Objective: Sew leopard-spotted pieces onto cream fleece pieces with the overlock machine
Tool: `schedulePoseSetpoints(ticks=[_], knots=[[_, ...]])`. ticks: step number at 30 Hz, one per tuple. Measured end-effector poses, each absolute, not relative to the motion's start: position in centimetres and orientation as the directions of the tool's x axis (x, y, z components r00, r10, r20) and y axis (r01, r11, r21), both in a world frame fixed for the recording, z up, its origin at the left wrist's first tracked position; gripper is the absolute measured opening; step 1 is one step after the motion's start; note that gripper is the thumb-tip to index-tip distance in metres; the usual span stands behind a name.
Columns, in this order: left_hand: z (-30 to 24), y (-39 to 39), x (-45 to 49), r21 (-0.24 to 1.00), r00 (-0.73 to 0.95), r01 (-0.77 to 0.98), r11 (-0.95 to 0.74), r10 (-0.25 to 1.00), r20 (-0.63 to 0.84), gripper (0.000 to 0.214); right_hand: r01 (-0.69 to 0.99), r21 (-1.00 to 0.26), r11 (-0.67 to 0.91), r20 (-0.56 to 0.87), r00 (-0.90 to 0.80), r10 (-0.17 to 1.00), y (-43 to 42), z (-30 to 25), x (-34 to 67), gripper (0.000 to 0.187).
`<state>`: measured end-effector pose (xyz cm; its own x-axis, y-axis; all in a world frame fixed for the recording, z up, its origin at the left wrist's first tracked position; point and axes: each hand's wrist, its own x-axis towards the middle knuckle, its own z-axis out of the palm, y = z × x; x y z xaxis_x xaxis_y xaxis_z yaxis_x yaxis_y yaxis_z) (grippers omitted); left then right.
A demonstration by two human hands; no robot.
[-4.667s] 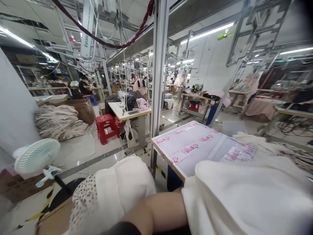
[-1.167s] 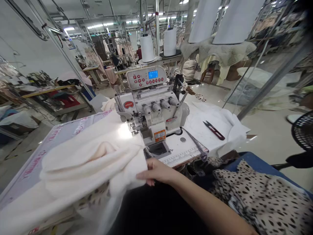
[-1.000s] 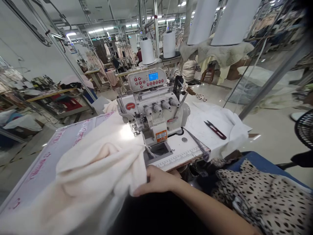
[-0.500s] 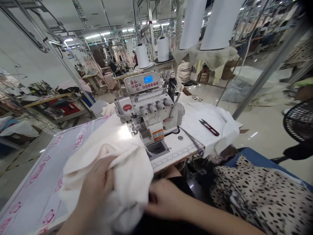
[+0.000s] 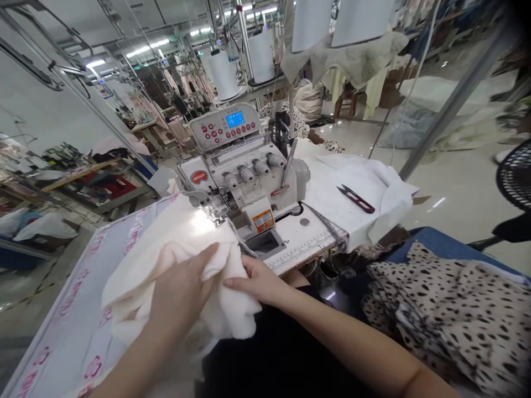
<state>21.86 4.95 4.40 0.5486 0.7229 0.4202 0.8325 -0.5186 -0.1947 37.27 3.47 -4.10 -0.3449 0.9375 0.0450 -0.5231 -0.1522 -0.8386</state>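
Single head cam, looks forward and down over the table (image 5: 74, 309), close to the sewing machine (image 5: 244, 177); factory floor behind.

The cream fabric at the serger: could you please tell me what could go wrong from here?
1. The fabric is bunched in folds under the left hand and right hand; an extra layer might get caught under the foot of the serger.
2. Part of it hangs off the table, so its weight might drag it askew.
3. The snips lie on loose cloth and might slide off.
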Motion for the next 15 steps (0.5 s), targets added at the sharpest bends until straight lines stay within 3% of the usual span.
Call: schedulePoseSetpoints(ticks=[4,9,15], knots=[[4.6,5.6,22.5,-0.183,0.611,0.770,-0.611,0.624,0.487,0.028,-0.522,-0.848,-0.090,0.062,-0.266,0.962,3.9,-4.4,37.7,0.033],[4.0,6.4,23.9,-0.070,0.492,0.842,-0.534,0.710,0.503,0.030,-0.165,-0.973,0.159,0.181,-0.129,0.975,4.3,-4.5,38.2,0.038],[4.4,6.3,24.2,-0.072,0.519,0.836,-0.543,0.744,0.421,0.022,-0.103,-0.993,0.056,0.074,-0.184,0.980,3.7,-4.6,38.1,0.034]])
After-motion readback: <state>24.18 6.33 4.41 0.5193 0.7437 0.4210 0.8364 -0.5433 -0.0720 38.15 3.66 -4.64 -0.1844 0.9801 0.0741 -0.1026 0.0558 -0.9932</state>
